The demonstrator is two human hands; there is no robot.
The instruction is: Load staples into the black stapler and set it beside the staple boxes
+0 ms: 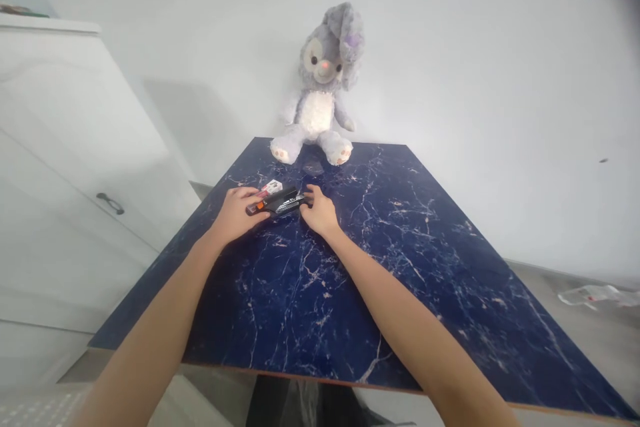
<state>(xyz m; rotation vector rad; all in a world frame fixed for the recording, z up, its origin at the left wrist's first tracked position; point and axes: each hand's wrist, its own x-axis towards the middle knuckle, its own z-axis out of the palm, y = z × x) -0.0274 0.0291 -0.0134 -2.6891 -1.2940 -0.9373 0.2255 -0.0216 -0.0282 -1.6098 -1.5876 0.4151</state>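
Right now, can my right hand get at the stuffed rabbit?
Likely yes: I see nothing standing between the right hand and the stuffed rabbit, though the hand would first have to leave the black tool.

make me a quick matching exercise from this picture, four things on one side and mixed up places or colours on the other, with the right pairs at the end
Column 1
1. stapler
2. plush toy
3. tabletop
4. dark handle

Column 2
A. blue with pale veins
B. on the white cabinet
C. in the left hand, one end by the right hand
D. sitting at the far edge, by the wall

Pairs: 1-C, 2-D, 3-A, 4-B
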